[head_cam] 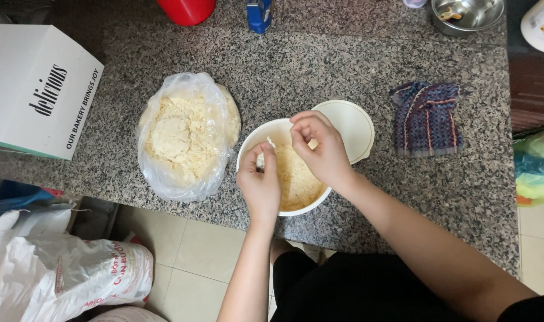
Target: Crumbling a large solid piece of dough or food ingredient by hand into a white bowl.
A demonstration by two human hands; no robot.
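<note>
Pinching a small soft bit of dough (268, 145) between both hands (260, 185) (322, 149) over the white bowl (251, 146) on the surface (343, 65), she handles something light, crumbly, best held gently by fingertips.

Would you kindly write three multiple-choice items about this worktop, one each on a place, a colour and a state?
1. Where does the clear plastic bag of pale crumbly food lie?
A. left of the white bowl
B. on the striped cloth
C. on the floor

2. What colour is the folded cloth?
A. plain yellow
B. blue with red stripes
C. plain green

3. How is the white bowl?
A. covered by its lid
B. upside down
C. open, with the white lid beside it

Key: 1 A, the bag sits on the granite counter left of the bowl. 2 B, its weave shows blue with red stripes. 3 C, both the left hand and right hand work over the uncovered contents.
</note>
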